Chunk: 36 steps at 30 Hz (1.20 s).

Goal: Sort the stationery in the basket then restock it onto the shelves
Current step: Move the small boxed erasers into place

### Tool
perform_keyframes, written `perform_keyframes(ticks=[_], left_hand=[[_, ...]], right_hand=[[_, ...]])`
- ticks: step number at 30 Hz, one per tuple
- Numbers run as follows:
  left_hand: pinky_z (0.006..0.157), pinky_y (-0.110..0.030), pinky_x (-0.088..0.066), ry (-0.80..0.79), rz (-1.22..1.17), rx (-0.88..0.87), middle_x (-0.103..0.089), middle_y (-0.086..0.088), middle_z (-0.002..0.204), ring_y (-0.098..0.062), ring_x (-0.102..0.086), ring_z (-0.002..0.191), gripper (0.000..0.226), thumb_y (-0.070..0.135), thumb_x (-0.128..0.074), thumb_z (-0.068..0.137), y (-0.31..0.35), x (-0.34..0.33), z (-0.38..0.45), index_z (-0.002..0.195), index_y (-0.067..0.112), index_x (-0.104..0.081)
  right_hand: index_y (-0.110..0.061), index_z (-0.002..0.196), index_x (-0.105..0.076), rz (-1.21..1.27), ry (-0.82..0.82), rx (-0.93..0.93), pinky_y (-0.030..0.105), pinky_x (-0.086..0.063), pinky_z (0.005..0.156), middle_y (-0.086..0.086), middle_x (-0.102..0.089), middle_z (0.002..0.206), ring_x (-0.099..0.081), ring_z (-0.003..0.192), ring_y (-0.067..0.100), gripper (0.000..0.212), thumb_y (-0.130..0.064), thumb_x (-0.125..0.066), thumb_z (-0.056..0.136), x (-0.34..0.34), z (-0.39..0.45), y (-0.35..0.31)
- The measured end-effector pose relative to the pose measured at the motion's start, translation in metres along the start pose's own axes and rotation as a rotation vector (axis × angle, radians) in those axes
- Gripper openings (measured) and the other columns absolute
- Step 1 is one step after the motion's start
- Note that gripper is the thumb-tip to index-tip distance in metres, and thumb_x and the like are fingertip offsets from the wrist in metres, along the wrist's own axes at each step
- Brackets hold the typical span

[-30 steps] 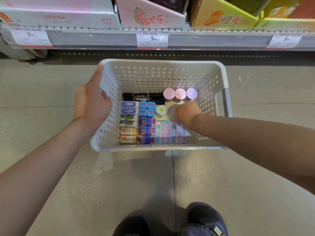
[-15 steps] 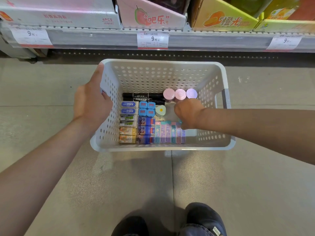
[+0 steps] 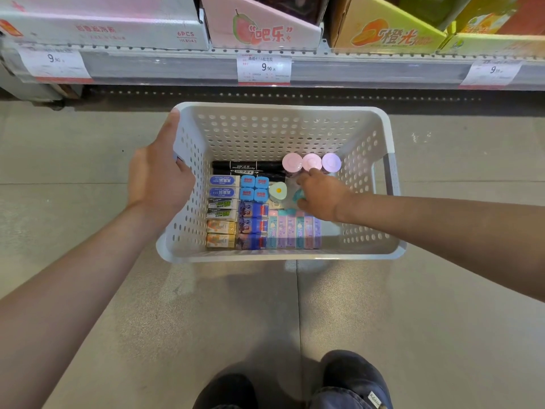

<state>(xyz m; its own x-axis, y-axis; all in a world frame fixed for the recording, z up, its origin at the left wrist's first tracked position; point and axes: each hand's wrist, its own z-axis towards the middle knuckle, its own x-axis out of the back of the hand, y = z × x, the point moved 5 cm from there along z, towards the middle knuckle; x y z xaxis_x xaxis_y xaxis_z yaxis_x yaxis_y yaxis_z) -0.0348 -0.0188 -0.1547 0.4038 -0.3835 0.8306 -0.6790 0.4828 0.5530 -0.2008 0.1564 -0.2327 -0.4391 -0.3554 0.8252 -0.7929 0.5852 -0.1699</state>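
A white carton (image 3: 100, 22) on the shelf read "6PCS" with a smaller code beneath, too blurred to make out. The pink box (image 3: 265, 31) beside it carried "吧乐" in quotation marks next to a fruit drawing, and the yellow box (image 3: 389, 33) read "橙光". The middle price tag (image 3: 264, 68) on the shelf rail showed "9.90"; the left tag (image 3: 54, 62) also read "9.90", while the right tag (image 3: 491, 72) showed only a clear "9". A black marker (image 3: 247, 165) in the basket (image 3: 280, 256) read "Permanent Marker". A shoe label (image 3: 375, 399) was unreadable.
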Motion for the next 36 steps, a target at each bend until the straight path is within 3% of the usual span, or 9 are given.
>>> perform_keyframes(ticks=[3,7,14,18,22,27,31,34,36], left_hand=[[0.045,-0.029,-0.027,0.001,0.009,0.008,-0.036,-0.003,0.058,-0.014,-0.035,0.051,0.070,-0.001,-0.041,0.090,0.000,0.000,0.001,0.151,0.026,-0.023],[0.045,-0.030,-0.030,0.004,0.006,0.002,-0.036,-0.004,0.058,-0.015,-0.036,0.051,0.070,-0.001,-0.040,0.089,-0.001,0.000,0.001,0.151,0.026,-0.023],[0.050,-0.032,-0.031,0.005,-0.015,0.008,-0.038,-0.002,0.060,-0.012,-0.038,0.054,0.070,0.000,-0.040,0.090,-0.001,-0.001,0.001,0.151,0.027,-0.023],[0.053,-0.032,-0.033,0.009,-0.003,-0.004,-0.039,-0.002,0.061,-0.012,-0.038,0.055,0.069,0.000,-0.041,0.090,-0.001,-0.001,0.002,0.151,0.026,-0.023],[0.056,-0.032,-0.033,0.013,0.006,-0.024,-0.038,-0.001,0.061,-0.011,-0.038,0.055,0.069,0.000,-0.041,0.090,-0.001,-0.001,0.002,0.151,0.025,-0.023],[0.055,-0.033,-0.035,0.012,0.003,-0.027,-0.039,-0.001,0.062,-0.012,-0.038,0.055,0.069,0.000,-0.042,0.090,-0.001,-0.002,0.002,0.151,0.025,-0.022],[0.054,-0.040,-0.046,0.007,-0.037,0.025,-0.043,-0.004,0.062,-0.021,-0.046,0.057,0.073,0.001,-0.044,0.088,0.000,0.001,0.002,0.152,0.024,-0.015],[0.047,-0.032,-0.047,-0.050,-0.131,0.137,-0.051,0.002,0.067,-0.022,-0.056,0.060,0.053,0.001,-0.051,0.086,0.001,0.002,0.001,0.135,0.017,-0.039],[0.048,-0.030,-0.051,-0.115,-0.161,0.223,-0.056,0.001,0.073,-0.026,-0.060,0.062,0.033,0.002,-0.056,0.085,0.001,0.004,0.003,0.117,0.009,-0.052]], right_hand=[[-0.003,0.125,-0.046,0.045,0.039,-0.016,0.030,-0.045,0.066,0.015,-0.059,0.117,-0.061,0.100,0.031,0.045,-0.016,-0.060,0.084,-0.003,0.005,0.001],[-0.006,0.121,-0.050,0.107,0.085,-0.050,0.028,-0.045,0.063,0.013,-0.060,0.113,-0.062,0.096,0.030,0.044,-0.016,-0.065,0.081,-0.007,0.012,0.002],[-0.007,0.124,-0.050,0.166,0.104,-0.058,0.034,-0.047,0.072,0.015,-0.055,0.117,-0.060,0.099,0.032,0.043,-0.010,-0.063,0.084,-0.011,0.013,0.000],[-0.005,0.123,-0.049,0.155,0.089,-0.038,0.030,-0.042,0.067,0.016,-0.055,0.117,-0.059,0.101,0.032,0.043,-0.010,-0.063,0.083,-0.010,0.010,-0.002],[-0.006,0.127,-0.045,0.116,0.080,-0.035,0.033,-0.047,0.071,0.015,-0.054,0.120,-0.059,0.101,0.032,0.049,-0.007,-0.063,0.081,-0.004,0.005,-0.002],[-0.011,0.129,-0.043,0.000,0.114,-0.019,0.031,-0.044,0.061,0.010,-0.053,0.117,-0.059,0.090,0.031,0.047,-0.013,-0.059,0.085,0.022,-0.016,0.001],[-0.009,0.120,-0.056,0.019,0.376,0.051,0.037,-0.046,0.074,0.011,-0.058,0.113,-0.058,0.101,0.034,0.041,-0.010,-0.060,0.080,0.049,-0.046,0.008],[-0.006,0.100,-0.067,-0.076,0.621,0.003,0.045,-0.045,0.086,0.017,-0.061,0.113,-0.059,0.102,0.039,0.038,-0.003,-0.068,0.063,0.056,-0.070,0.019],[-0.008,0.115,-0.061,-0.026,0.649,-0.133,0.050,-0.038,0.098,0.019,-0.050,0.132,-0.049,0.121,0.039,0.048,-0.005,-0.065,0.067,0.055,-0.082,0.031]])
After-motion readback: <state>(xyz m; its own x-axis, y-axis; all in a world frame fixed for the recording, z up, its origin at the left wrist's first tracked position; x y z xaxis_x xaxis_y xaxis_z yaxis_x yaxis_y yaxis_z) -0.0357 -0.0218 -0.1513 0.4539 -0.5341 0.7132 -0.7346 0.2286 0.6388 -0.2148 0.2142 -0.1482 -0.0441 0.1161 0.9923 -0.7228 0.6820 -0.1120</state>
